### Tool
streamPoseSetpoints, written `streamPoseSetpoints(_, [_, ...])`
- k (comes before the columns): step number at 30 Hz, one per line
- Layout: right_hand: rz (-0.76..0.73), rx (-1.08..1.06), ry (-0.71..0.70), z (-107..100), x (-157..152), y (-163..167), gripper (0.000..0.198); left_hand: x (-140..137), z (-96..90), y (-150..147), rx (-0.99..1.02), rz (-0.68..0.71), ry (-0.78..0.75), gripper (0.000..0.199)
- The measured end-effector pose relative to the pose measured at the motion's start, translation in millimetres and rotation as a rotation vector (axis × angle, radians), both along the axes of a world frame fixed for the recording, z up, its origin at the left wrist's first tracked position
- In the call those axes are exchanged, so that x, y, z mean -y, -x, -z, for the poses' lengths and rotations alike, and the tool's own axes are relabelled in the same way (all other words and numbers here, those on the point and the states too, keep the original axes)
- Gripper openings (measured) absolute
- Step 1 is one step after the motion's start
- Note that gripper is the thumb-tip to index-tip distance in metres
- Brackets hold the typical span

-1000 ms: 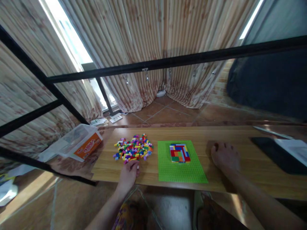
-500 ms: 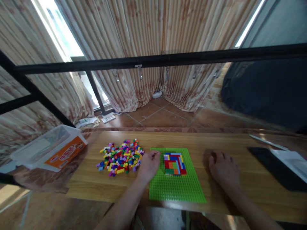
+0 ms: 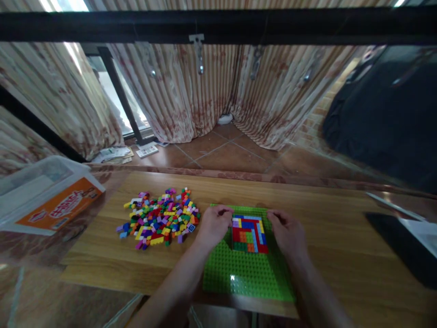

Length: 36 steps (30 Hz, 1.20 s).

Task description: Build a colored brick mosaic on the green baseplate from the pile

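A green studded baseplate (image 3: 249, 278) lies on the wooden table in front of me. On it sits a square block of multicoloured toy bricks (image 3: 250, 234), in red, blue, white, orange and green. My left hand (image 3: 215, 224) is at the block's upper left, thumb and fingers pinched together; anything small between them is hidden. Over the baseplate's right edge, my right hand (image 3: 288, 233) has its fingers curled in, the tips near the block's upper right corner. What those fingers hold, if anything, does not show.
Left of the baseplate is a loose pile of colourful bricks (image 3: 162, 218). A clear plastic box (image 3: 51, 196) with an orange label stands at the far left. A black flat item (image 3: 403, 246) and white paper (image 3: 421, 234) are at the right. A dark bar (image 3: 218, 27) crosses above.
My right hand has moved left from the bare table to the baseplate's right side. My left hand stays by the brick block. The camera view has tipped downward and shifted.
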State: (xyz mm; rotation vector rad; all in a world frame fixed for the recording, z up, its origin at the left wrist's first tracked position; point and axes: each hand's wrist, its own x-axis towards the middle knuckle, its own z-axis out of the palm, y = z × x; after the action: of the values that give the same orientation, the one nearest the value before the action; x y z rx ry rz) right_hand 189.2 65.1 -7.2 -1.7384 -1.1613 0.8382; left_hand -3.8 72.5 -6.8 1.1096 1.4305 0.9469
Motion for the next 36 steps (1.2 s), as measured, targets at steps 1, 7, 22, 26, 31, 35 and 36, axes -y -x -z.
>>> streamPoseSetpoints(1, [0.007, 0.001, 0.006, 1, 1, 4, 0.041, 1, -2.0, 0, 0.02, 0.006, 0.018, 0.029])
streamPoseSetpoints(7, [-0.066, 0.181, -0.024, 2, 9, 15, 0.037, 2, -10.8, 3, 0.124, 0.1, 0.095, 0.022])
streamPoseSetpoints(22, [-0.015, 0.264, -0.066, 4, -10, 40, 0.043, -12, -14.9, 7, 0.141, 0.067, 0.111, 0.015])
streamPoseSetpoints(26, [0.001, 0.25, -0.076, 4, -12, 42, 0.043, -14, -11.1, 5, 0.109, 0.04, 0.047, 0.016])
streamPoseSetpoints(31, [-0.034, 0.228, -0.106, 4, -11, 35, 0.04, -13, -8.3, 4, 0.114, -0.046, -0.053, 0.018])
streamPoseSetpoints(35, [-0.061, 0.245, -0.208, -8, -4, 32, 0.035, -12, -18.4, 10, 0.344, -0.182, -0.012, 0.032])
streamPoseSetpoints(36, [-0.075, 0.252, -0.244, -13, -1, 34, 0.033, -12, -21.8, 11, 0.41, -0.193, 0.006, 0.034])
